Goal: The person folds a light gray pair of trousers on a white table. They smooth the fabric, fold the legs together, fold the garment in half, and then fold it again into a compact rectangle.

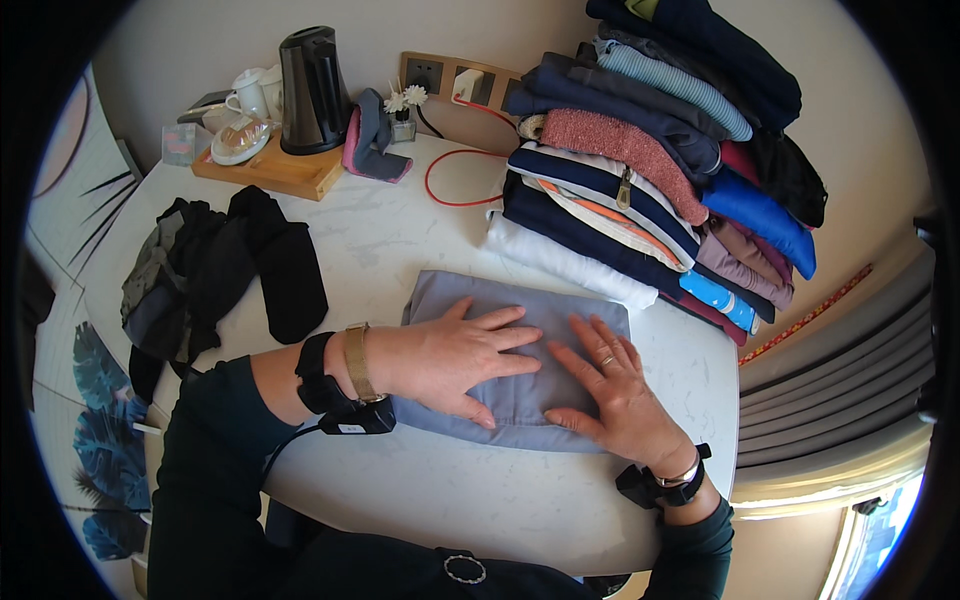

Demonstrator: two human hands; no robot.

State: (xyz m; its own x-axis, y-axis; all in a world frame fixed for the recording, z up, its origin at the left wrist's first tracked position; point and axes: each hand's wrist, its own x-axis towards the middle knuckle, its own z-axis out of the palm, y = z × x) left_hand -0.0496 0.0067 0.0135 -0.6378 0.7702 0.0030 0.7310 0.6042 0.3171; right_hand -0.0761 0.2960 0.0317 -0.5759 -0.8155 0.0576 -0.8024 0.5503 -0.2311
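A folded grey cloth (450, 300), probably a garment, lies flat on the white marbled table (465, 495) in front of me. My left hand (457, 360) rests palm down on its left and middle part, fingers spread toward the right. On the cloth's right side my right hand (611, 382) lies palm down, its fingers apart and pointing up and left. Neither hand grips anything. The fingertips of both hands are close together but apart. Part of the cloth is hidden under the hands.
Behind the cloth to the right rises a tall stack of folded clothes (615, 202). Dark crumpled garments (217, 270) lie at the left. At the back stand a black electric kettle (311, 94) on a wooden tray (262, 180), a small flower bottle (403, 124) and a red cable (427, 180).
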